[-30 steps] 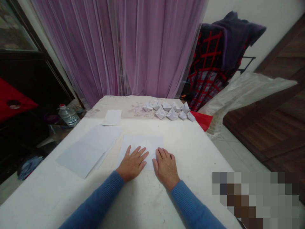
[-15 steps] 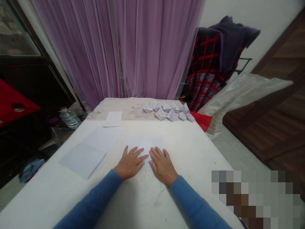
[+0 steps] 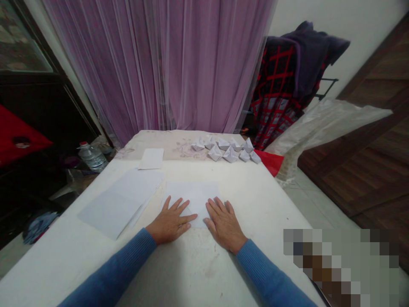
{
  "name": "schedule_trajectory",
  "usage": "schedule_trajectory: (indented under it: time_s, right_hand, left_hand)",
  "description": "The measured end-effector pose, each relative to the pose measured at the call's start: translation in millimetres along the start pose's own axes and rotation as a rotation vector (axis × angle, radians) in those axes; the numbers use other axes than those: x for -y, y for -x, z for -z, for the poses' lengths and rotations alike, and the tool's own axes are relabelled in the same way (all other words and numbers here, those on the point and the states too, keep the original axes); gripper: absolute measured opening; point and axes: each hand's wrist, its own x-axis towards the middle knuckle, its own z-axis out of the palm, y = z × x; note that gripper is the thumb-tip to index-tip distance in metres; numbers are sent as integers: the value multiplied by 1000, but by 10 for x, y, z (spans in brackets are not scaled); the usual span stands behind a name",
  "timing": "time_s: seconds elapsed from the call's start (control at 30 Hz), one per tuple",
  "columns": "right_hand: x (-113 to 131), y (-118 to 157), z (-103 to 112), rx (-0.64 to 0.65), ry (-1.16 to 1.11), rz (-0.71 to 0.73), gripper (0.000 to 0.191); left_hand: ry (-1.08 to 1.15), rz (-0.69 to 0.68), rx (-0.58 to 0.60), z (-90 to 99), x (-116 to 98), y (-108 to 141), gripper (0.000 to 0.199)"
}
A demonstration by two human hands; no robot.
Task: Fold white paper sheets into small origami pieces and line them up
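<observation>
Left hand [image 3: 169, 222] slid outward, sheet [image 3: 191, 198] under fingers, paper boats [image 3: 223, 150] beyond

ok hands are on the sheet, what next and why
I'd probably pinch the near edge of the sheet with the right hand to begin a fold: it lies flat beneath that and the left hand, and folded paper boats sit beyond.

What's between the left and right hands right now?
The head view shows a white paper sheet between the left hand and the right hand.
</observation>
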Motion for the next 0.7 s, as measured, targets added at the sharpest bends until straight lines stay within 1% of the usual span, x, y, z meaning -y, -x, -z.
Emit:
schedule_trajectory:
  time_s: [0.17, 0.23, 0.3, 0.37, 0.43, 0.53, 0.7]
  right_hand:
    - [35, -128, 24, -3, -50, 144, 44]
    - [38, -198, 24, 13, -66, 176, 44]
    - [34, -261, 25, 38, -74, 190, 44]
    - [31, -310, 26, 58, -75, 194, 44]
    - [37, -348, 21, 73, -72, 188, 45]
    - [63, -392, -5, 82, -61, 150, 47]
    - [103, -426, -55, 58, -11, 97, 47]
  left_hand:
    - [15, -29, -36, 6, 15, -14, 40]
    - [27, -32, -35, 20, 36, -21, 40]
    - [49, -7, -12, 45, 64, -34, 40]
    - [77, 34, -7, 72, 90, -52, 42]
    - [92, 67, -39, 93, 107, -74, 44]
    - [79, 77, -90, 117, 108, -110, 44]
    - [21, 90, -95, 153, 111, -142, 41]
